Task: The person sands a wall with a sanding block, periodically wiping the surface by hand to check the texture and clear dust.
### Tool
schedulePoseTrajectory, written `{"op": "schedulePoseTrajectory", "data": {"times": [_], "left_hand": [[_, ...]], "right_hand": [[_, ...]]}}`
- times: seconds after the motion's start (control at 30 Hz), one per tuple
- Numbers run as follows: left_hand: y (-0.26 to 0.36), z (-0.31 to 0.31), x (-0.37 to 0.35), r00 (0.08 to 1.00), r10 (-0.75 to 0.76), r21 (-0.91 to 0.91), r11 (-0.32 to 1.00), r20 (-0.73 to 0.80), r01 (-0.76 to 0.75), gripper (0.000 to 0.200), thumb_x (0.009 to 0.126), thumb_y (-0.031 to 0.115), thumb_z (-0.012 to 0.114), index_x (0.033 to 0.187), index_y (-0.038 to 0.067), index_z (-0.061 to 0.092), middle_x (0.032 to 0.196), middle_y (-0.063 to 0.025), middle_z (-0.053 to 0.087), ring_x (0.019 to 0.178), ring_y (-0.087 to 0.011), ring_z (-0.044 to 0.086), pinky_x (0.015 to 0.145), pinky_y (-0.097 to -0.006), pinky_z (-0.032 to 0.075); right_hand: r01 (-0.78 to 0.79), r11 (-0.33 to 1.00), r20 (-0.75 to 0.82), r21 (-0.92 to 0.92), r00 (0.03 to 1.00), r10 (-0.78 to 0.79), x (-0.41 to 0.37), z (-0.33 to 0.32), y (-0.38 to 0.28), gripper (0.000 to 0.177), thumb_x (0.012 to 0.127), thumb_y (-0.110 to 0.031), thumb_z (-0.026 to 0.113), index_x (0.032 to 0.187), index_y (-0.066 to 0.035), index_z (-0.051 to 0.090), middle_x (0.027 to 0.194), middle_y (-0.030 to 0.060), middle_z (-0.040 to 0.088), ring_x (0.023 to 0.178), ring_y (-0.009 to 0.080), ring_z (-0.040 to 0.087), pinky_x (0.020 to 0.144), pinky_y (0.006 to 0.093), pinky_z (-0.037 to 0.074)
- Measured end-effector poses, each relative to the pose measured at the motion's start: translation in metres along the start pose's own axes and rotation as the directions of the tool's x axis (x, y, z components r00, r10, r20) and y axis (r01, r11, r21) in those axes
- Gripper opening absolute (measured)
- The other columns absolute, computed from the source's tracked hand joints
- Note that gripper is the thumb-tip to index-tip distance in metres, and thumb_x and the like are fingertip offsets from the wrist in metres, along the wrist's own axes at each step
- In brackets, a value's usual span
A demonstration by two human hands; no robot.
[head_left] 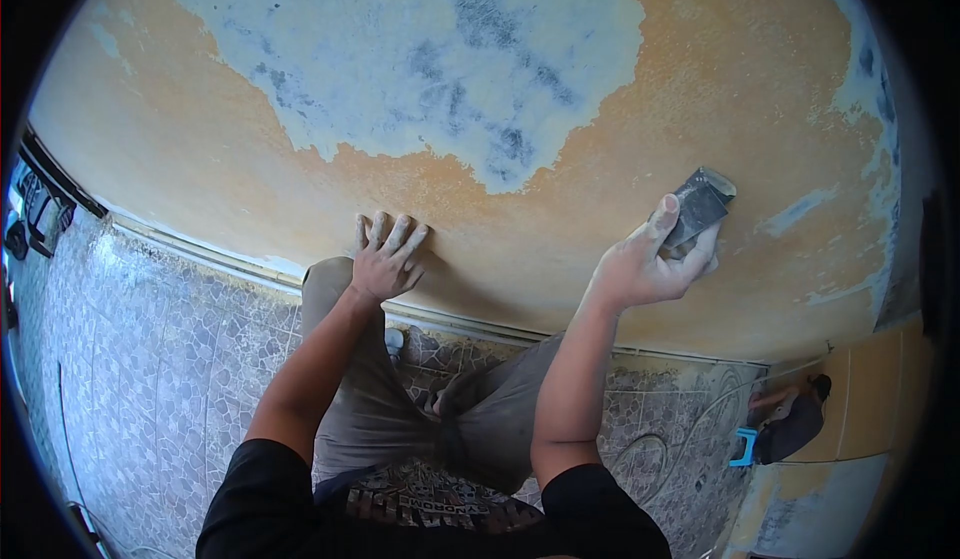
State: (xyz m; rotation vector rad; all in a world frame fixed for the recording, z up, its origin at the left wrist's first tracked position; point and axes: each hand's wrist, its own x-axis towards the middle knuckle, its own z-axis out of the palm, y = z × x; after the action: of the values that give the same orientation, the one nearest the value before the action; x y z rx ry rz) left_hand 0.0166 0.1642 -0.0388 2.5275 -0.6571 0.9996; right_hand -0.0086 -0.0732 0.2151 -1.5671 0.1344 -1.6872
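Observation:
My right hand (655, 264), dusted white, grips a dark grey piece of sandpaper (697, 209) that looks folded round a block. Thumb and fingers close on its sides, and it overlaps the orange wall (690, 89) in this view. Further left, my left hand (388, 259) lies with spread fingers against the lower wall, holding nothing. Above the hands, a large pale patch (400, 49) with blue-grey smudges and ragged edges breaks the orange paint. Smaller pale scrapes (800, 211) show to the right of the sandpaper.
Patterned tiles cover the floor (150, 349) below the wall. At the lower right, another person (792, 424) is beside a blue stool (743, 447). A looped hose or cable (690, 429) lies on the floor near them. Dark objects (40, 209) stand at the far left.

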Motion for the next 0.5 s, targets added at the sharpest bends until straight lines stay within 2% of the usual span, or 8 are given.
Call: {"op": "schedulePoseTrajectory", "data": {"times": [0.03, 0.1, 0.2, 0.3, 0.33, 0.4, 0.47, 0.5], "left_hand": [[0.000, 0.003, 0.000, 1.000, 0.000, -0.008, 1.000, -0.028, 0.000, 0.077, 0.074, 0.046, 0.075, 0.146, 0.029, 0.051, 0.153, -0.0093, 0.043, 0.139, -0.0450, 0.037, 0.115, -0.0712, 0.014], [0.000, 0.005, -0.002, 0.999, 0.000, -0.019, 1.000, -0.041, -0.001, 0.076, 0.075, 0.046, 0.075, 0.145, 0.029, 0.052, 0.153, -0.0104, 0.043, 0.140, -0.0450, 0.036, 0.117, -0.0702, 0.011], [0.001, 0.002, 0.000, 0.998, -0.002, -0.016, 1.000, -0.058, 0.001, 0.076, 0.075, 0.045, 0.076, 0.146, 0.029, 0.052, 0.153, -0.0103, 0.043, 0.140, -0.0450, 0.036, 0.116, -0.0703, 0.012], [0.001, -0.006, 0.002, 1.000, 0.002, -0.004, 1.000, -0.010, -0.002, 0.075, 0.075, 0.044, 0.076, 0.145, 0.028, 0.053, 0.151, -0.0107, 0.045, 0.139, -0.0449, 0.037, 0.115, -0.0708, 0.014], [0.002, -0.007, -0.002, 1.000, 0.003, -0.004, 1.000, 0.005, -0.003, 0.075, 0.075, 0.044, 0.076, 0.145, 0.028, 0.053, 0.151, -0.0107, 0.045, 0.139, -0.0449, 0.037, 0.115, -0.0708, 0.014], [0.001, -0.006, 0.002, 1.000, 0.001, 0.000, 1.000, -0.005, -0.001, 0.075, 0.074, 0.044, 0.076, 0.144, 0.028, 0.053, 0.151, -0.0107, 0.046, 0.138, -0.0447, 0.038, 0.115, -0.0711, 0.015], [0.000, -0.004, 0.001, 1.000, -0.004, -0.008, 1.000, -0.004, 0.004, 0.076, 0.074, 0.044, 0.076, 0.144, 0.028, 0.053, 0.150, -0.0105, 0.046, 0.138, -0.0447, 0.038, 0.115, -0.0711, 0.015], [0.001, -0.003, 0.000, 1.000, -0.011, -0.018, 1.000, 0.005, 0.011, 0.077, 0.074, 0.044, 0.076, 0.145, 0.029, 0.052, 0.150, -0.0103, 0.046, 0.138, -0.0446, 0.039, 0.115, -0.0710, 0.015]], "right_hand": [[0.047, 0.999, -0.058, 0.001, 0.997, -0.047, -0.004, 0.006, -0.004, 0.052, 0.085, -0.019, 0.082, 0.129, 0.001, 0.063, 0.111, 0.0116, 0.051, 0.095, 0.0226, 0.053, 0.079, 0.0381, 0.049], [0.593, 0.800, 0.339, -0.093, 0.774, -0.535, -0.057, -0.011, 0.038, 0.046, 0.084, -0.021, 0.082, 0.126, -0.007, 0.068, 0.109, 0.0069, 0.053, 0.096, 0.0202, 0.051, 0.085, 0.0385, 0.042], [0.691, 0.722, 0.687, 0.034, 0.508, -0.520, -0.099, -0.033, 0.045, 0.037, 0.079, -0.020, 0.083, 0.115, -0.022, 0.076, 0.102, -0.0052, 0.056, 0.096, 0.0181, 0.049, 0.090, 0.0421, 0.032], [0.547, 0.835, 0.478, -0.054, 0.748, -0.460, -0.065, -0.024, 0.034, 0.048, 0.082, -0.024, 0.083, 0.126, -0.010, 0.069, 0.104, 0.0022, 0.054, 0.098, 0.0200, 0.051, 0.088, 0.0417, 0.038], [0.313, 0.950, 0.299, 0.002, 0.906, -0.299, -0.045, -0.011, 0.014, 0.053, 0.085, -0.019, 0.082, 0.130, 0.000, 0.062, 0.106, 0.0073, 0.051, 0.096, 0.0209, 0.052, 0.080, 0.0386, 0.047], [0.076, 0.995, 0.093, -0.063, 0.993, -0.070, 0.004, -0.004, -0.007, 0.051, 0.087, -0.015, 0.080, 0.129, 0.005, 0.060, 0.109, 0.0104, 0.048, 0.090, 0.0210, 0.054, 0.075, 0.0346, 0.050], [0.047, 0.999, -0.001, -0.017, 0.999, -0.047, 0.004, 0.001, -0.009, 0.054, 0.085, -0.016, 0.082, 0.130, 0.005, 0.059, 0.109, 0.0109, 0.048, 0.091, 0.0213, 0.054, 0.076, 0.0332, 0.049], [0.189, 0.982, 0.079, -0.022, 0.979, -0.186, -0.023, 0.003, 0.005, 0.053, 0.083, -0.018, 0.083, 0.128, 0.002, 0.062, 0.107, 0.0084, 0.051, 0.091, 0.0204, 0.053, 0.079, 0.0345, 0.047]]}}
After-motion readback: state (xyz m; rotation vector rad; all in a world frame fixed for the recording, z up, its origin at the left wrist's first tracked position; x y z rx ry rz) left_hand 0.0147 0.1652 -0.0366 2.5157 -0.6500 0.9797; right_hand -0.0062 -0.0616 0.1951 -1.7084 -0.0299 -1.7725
